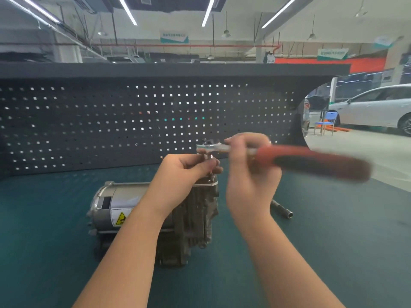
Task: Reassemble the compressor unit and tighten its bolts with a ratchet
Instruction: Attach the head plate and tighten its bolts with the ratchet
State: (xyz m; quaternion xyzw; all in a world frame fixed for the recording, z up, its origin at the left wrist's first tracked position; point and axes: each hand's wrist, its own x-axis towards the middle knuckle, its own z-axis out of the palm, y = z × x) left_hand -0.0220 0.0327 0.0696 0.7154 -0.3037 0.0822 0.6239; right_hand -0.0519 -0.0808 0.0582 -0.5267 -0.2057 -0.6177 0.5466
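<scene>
Two hands above the compressor unit [155, 210], which lies on the desk [333, 241]. Right hand [251, 172] grips the ratchet [289, 158]; left hand [184, 172] fingers pinch something small at its head, blurred. Step: probably fitting socket. Next: seat on a bolt.

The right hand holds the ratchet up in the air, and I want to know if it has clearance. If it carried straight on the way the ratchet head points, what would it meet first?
The ratchet in the right hand points left, toward the left hand. Its blurred head sits just above that hand's fingertips, so it would probably meet them first, though depth is unclear.
</scene>
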